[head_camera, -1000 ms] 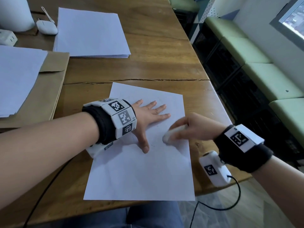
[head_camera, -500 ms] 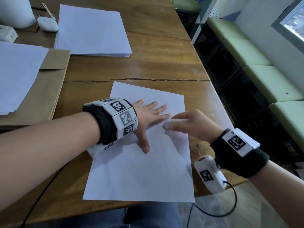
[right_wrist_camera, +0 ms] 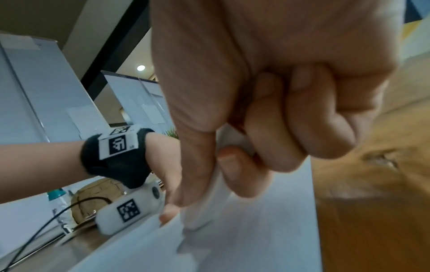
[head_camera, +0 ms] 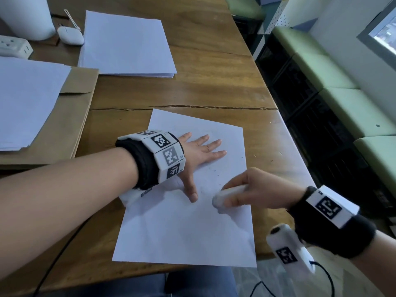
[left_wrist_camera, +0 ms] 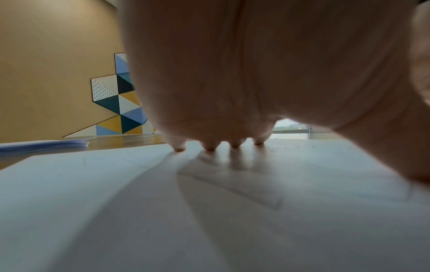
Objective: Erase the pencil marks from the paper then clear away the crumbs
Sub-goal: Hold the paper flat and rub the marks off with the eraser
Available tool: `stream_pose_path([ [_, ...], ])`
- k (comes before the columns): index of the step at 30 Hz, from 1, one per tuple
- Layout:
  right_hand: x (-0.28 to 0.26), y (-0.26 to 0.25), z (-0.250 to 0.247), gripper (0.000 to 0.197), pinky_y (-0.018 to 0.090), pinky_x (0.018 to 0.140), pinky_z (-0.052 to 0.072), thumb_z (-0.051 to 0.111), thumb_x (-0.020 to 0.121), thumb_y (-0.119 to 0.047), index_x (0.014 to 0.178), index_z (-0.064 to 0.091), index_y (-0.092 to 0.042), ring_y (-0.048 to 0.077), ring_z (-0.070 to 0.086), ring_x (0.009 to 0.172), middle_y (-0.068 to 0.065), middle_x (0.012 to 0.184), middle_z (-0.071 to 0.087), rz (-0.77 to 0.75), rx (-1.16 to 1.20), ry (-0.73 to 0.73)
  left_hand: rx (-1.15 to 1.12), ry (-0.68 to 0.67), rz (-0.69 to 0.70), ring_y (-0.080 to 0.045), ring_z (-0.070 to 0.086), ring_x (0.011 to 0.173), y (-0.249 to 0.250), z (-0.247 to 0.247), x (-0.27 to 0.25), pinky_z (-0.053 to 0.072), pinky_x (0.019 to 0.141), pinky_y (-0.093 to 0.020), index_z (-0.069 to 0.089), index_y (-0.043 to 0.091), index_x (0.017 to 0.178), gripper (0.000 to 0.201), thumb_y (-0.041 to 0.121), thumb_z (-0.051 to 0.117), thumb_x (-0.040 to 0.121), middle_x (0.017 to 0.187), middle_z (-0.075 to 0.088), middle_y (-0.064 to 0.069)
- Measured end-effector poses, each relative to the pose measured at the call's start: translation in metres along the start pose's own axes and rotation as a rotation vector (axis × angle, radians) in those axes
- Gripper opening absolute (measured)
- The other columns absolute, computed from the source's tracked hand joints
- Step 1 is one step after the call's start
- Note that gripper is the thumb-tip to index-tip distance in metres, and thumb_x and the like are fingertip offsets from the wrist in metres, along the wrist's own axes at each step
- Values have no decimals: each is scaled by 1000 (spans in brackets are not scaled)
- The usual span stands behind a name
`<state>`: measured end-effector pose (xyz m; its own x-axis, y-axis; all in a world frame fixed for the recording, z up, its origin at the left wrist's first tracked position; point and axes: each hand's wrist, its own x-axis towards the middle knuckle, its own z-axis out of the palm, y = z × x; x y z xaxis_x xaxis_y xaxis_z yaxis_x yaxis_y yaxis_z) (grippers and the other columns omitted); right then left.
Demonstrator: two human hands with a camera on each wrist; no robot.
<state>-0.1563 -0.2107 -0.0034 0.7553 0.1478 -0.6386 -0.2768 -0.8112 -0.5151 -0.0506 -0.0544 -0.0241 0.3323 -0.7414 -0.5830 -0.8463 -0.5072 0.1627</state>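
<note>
eraser pressed to the sheet, other hand pinning it flat

head view: left hand [head_camera: 198, 154] spread flat on the paper [head_camera: 171, 230], fingers [head_camera: 216, 154] straight and fanned apart, thumb angled toward the near edge, holding nothing. right hand [head_camera: 255, 190] curled round a white eraser [head_camera: 226, 197], pinched between thumb and fingers, its tip down on the sheet just beside the left thumb tip. dark crumbs [head_camera: 216, 170] scattered on the sheet between the left fingers and the eraser. sheet lying skewed on the wooden counter [head_camera: 214, 86]. beyond the left fingertips, well apart, a stack of white paper [head_camera: 126, 41]; off to the thumbless side, more sheets on a brown envelope [head_camera: 70, 125].

left wrist view: palm arched over the paper [left_wrist_camera: 139, 211], four fingertips [left_wrist_camera: 210, 148] touching it, straight and relaxed. faint pencil lines [left_wrist_camera: 232, 185] on the sheet under the palm. paper stack [left_wrist_camera: 44, 145] off past the little finger.

right wrist view: right hand [right_wrist_camera: 267, 110] closed on the eraser [right_wrist_camera: 209, 204], thumb along one side, curled fingers [right_wrist_camera: 244, 174] on the other; eraser tip meeting the paper [right_wrist_camera: 256, 239]. left hand's wrist and thumb just beyond the eraser. bare counter [right_wrist_camera: 372, 202] on the outer side of the curled fingers.
</note>
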Motion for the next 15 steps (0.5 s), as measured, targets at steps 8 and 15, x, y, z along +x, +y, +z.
stream_pose_path([
  [8, 7, -4, 2, 17, 17, 77, 51, 74, 75, -33, 89, 74, -25, 2, 65, 80, -13, 79, 73, -35, 68, 223, -2, 13, -16, -17, -25, 142, 0, 0, -1, -12, 114, -48, -22, 28, 146, 132, 58, 75, 62, 153, -28, 7],
  [15, 21, -24, -3, 23, 3, 63, 41, 72, 77, -36, 98, 73, -27, 0, 58, 73, -11, 80, 68, -88, -48, 382, -15, 40, -21, -17, -24, 142, 0, 3, 1, -11, 114, -46, -19, 28, 147, 133, 57, 77, 60, 155, -25, 6],
])
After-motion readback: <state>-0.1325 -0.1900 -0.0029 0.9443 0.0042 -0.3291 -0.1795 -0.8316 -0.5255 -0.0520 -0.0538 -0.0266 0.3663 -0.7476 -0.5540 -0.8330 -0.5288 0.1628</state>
